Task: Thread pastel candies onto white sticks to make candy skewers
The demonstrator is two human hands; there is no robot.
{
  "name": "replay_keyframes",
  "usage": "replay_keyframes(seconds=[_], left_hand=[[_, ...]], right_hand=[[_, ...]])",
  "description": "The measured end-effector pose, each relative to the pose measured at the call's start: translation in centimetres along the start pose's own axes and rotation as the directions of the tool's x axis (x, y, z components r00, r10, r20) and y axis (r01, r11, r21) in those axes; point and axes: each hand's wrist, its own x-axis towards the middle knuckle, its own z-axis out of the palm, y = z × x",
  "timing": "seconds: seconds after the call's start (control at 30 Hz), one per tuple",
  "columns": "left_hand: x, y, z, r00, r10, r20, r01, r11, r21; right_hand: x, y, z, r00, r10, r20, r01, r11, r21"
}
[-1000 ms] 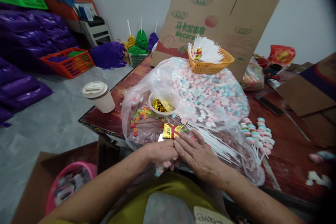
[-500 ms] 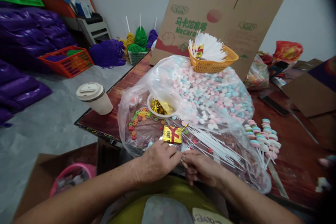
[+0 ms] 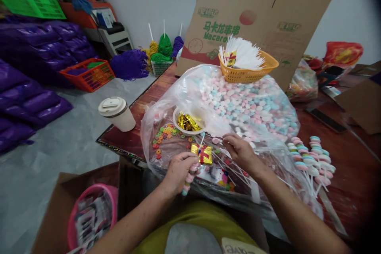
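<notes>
My left hand (image 3: 178,172) is closed around a marshmallow skewer (image 3: 188,181). Its pastel pieces hang below the fingers and its white stick points up. My right hand (image 3: 239,149) is over the plastic bag with curled fingers, its fingertips near a pink marshmallow disc (image 3: 215,140). Whether anything is pinched there I cannot make out. Between the hands lies a gold packet (image 3: 201,154) with a red ribbon print. White sticks (image 3: 229,168) lie partly under my right hand. Beyond them the clear bag spreads under many pastel marshmallows (image 3: 238,101).
A white bowl (image 3: 190,131) holds gold ties beside scattered colourful rings (image 3: 159,141). Finished skewers (image 3: 315,158) lie at right. A lidded cup (image 3: 117,113) stands near the left edge. An orange basket (image 3: 238,74) of white strips sits before a cardboard box (image 3: 262,16).
My hands have moved apart, the right one forward and right. The marshmallow skewer now shows in my left hand. The view has shifted slightly, moving the scene rightward.
</notes>
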Motion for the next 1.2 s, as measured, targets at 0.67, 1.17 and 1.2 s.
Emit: replay_keyframes(seconds=[0.67, 1.17, 1.2], left_hand=[[-2.3, -1.3, 0.9, 0.962, 0.114, 0.248, -0.174, 0.955, 0.239], [-1.5, -0.4, -1.1, 0.74, -0.111, 0.664, 0.205, 0.977, -0.065], [-1.5, -0.4, -1.0, 0.747, -0.098, 0.657, 0.216, 0.971, -0.1]], right_hand=[[-4.6, -6.9, 3.4, 0.963, 0.265, -0.042, -0.185, 0.768, 0.613], [-4.3, -6.7, -0.4, 0.917, -0.398, 0.015, 0.351, 0.825, 0.443], [-4.3, -6.8, -0.2, 0.927, -0.376, 0.013, 0.339, 0.85, 0.404]])
